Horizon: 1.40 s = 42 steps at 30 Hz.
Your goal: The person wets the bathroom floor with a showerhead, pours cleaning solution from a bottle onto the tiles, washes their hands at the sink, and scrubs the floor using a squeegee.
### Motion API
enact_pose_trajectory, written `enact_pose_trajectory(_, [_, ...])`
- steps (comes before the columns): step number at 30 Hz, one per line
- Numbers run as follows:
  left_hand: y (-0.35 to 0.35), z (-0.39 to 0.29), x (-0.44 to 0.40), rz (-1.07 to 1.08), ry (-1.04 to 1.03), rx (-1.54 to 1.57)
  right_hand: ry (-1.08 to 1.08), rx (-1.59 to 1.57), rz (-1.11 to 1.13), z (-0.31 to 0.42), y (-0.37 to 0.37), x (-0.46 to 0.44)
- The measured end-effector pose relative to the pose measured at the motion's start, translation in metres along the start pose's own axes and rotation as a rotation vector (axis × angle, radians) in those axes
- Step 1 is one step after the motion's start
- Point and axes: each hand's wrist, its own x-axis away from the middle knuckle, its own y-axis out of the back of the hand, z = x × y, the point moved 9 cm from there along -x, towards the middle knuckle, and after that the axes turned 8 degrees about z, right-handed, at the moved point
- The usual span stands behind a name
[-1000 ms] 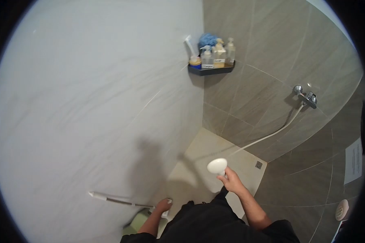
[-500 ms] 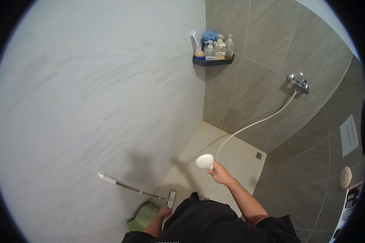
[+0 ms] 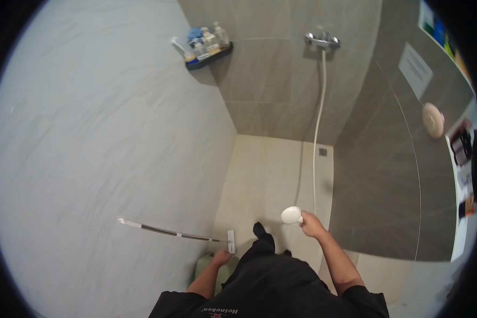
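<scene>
My right hand [image 3: 312, 224] is closed around the handle of a white shower head [image 3: 291, 215], whose round face is turned up and to the left. From it a white hose [image 3: 319, 116] runs up to the chrome mixer tap [image 3: 323, 40] on the far wall. Low on the left, my left hand [image 3: 222, 258] is closed at the near end of the narrow white head of a long-handled mop [image 3: 231, 241]; its fingers are partly hidden. The mop's metal pole [image 3: 164, 231] slants up and left in front of the pale wall. Behind my left forearm sits a green bucket [image 3: 205, 265], partly covered.
A dark corner shelf [image 3: 209, 57] carries several pump bottles, a brush and a blue bath puff. The floor drain [image 3: 323, 152] lies in the far right corner. On the right wall are a paper notice [image 3: 415, 70], a round pink object [image 3: 433, 121] and niches with items.
My view has turned right, so the shelf and tap sit further left and higher. The shower head appears further right in view, still in my right hand. The mop stays with my left hand.
</scene>
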Motion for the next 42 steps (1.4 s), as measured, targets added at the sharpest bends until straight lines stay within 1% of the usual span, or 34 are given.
enact_pose_trajectory(1, [-0.034,0.022,-0.007,0.175,0.009,-0.146,-0.015,-0.018,-0.013,-0.007,-0.005,0.015])
enact_pose_trajectory(2, [-0.065,0.041,-0.015,0.342,0.013,-0.288,0.033,-0.069,-0.092,-0.007,0.000,0.027])
enact_pose_trajectory(3, [-0.079,0.057,-0.026,0.344,0.003,-0.303,0.085,-0.113,-0.170,-0.007,0.008,0.037])
enact_pose_trajectory(4, [-0.099,0.059,-0.030,0.346,-0.198,-0.388,0.078,-0.032,-0.082,0.000,0.005,0.047])
enact_pose_trajectory(5, [-0.115,0.055,-0.022,0.350,-0.395,-0.466,0.070,-0.036,-0.083,-0.002,0.000,0.055])
enact_pose_trajectory(6, [-0.116,0.045,-0.009,0.355,-0.395,-0.467,0.086,0.009,-0.079,-0.001,-0.005,0.059])
enact_pose_trajectory(8, [-0.093,0.035,0.000,0.260,-0.094,-0.103,0.112,0.063,-0.078,0.001,-0.010,0.059])
enact_pose_trajectory(9, [-0.090,0.019,0.006,0.257,-0.092,-0.094,0.148,0.052,-0.059,0.004,-0.016,0.058])
enact_pose_trajectory(10, [-0.072,-0.004,0.017,0.145,-0.100,-0.035,0.183,0.036,-0.037,0.008,-0.025,0.058])
enact_pose_trajectory(11, [-0.059,-0.013,0.026,0.035,-0.103,0.019,0.184,0.032,-0.027,0.008,-0.034,0.057])
enact_pose_trajectory(14, [-0.058,-0.011,0.015,-0.001,-0.075,0.120,0.186,0.047,-0.001,0.018,-0.040,0.051])
enact_pose_trajectory(16, [-0.061,-0.009,0.010,-0.011,-0.074,0.107,0.161,-0.067,0.069,0.026,-0.042,0.056])
enact_pose_trajectory(17, [-0.063,-0.005,0.012,-0.016,-0.072,0.080,0.159,-0.065,0.075,0.023,-0.046,0.059])
enact_pose_trajectory(19, [-0.074,0.006,0.016,-0.001,-0.057,0.086,0.168,-0.255,-0.130,0.002,-0.035,0.063])
enact_pose_trajectory(20, [-0.079,0.009,0.016,0.011,-0.044,0.090,0.167,-0.247,-0.131,-0.007,-0.039,0.064])
enact_pose_trajectory(22, [-0.086,0.003,0.038,0.030,-0.019,0.118,0.021,-0.486,-0.363,-0.048,-0.026,0.077])
enact_pose_trajectory(23, [-0.087,0.003,0.046,0.048,0.012,0.136,0.021,-0.485,-0.365,-0.049,-0.019,0.085])
enact_pose_trajectory(25, [-0.099,0.021,0.045,0.073,0.009,0.083,-0.101,-0.546,-0.506,-0.061,0.007,0.110])
enact_pose_trajectory(26, [-0.107,0.032,0.043,0.100,0.010,0.033,-0.089,-0.515,-0.587,-0.072,0.015,0.118])
enact_pose_trajectory(27, [-0.108,0.038,0.041,0.098,0.000,0.026,-0.086,-0.516,-0.600,-0.070,0.021,0.125])
enact_pose_trajectory(29, [-0.116,0.048,0.037,0.212,-0.024,-0.079,-0.087,-0.555,-0.597,-0.069,0.030,0.143])
enact_pose_trajectory(30, [-0.114,0.047,0.036,0.214,-0.040,-0.096,-0.089,-0.556,-0.621,-0.077,0.030,0.148])
enact_pose_trajectory(31, [-0.109,0.050,0.035,0.197,-0.019,-0.129,-0.121,-0.584,-0.698,-0.088,0.029,0.157])
enact_pose_trajectory(32, [-0.103,0.046,0.033,0.181,0.000,-0.162,-0.155,-0.609,-0.776,-0.096,0.031,0.170])
enact_pose_trajectory(33, [-0.099,0.039,0.028,0.191,-0.018,-0.180,-0.165,-0.607,-0.802,-0.101,0.031,0.180])
enact_pose_trajectory(35, [-0.090,0.030,0.020,0.205,-0.009,-0.112,-0.188,-0.549,-0.818,-0.106,0.022,0.198])
enact_pose_trajectory(37, [-0.083,0.011,0.007,0.196,-0.030,-0.089,-0.184,-0.572,-0.870,-0.111,0.016,0.218])
enact_pose_trajectory(39, [-0.076,-0.009,-0.001,0.186,-0.043,-0.054,-0.272,-0.812,-1.068,-0.129,0.004,0.249])
enact_pose_trajectory(41, [-0.069,-0.039,-0.007,0.130,-0.134,-0.002,-0.318,-0.852,-1.092,-0.140,-0.002,0.269])
enact_pose_trajectory(42, [-0.070,-0.048,-0.011,0.141,-0.136,-0.008,-0.358,-0.896,-1.108,-0.148,-0.005,0.280])
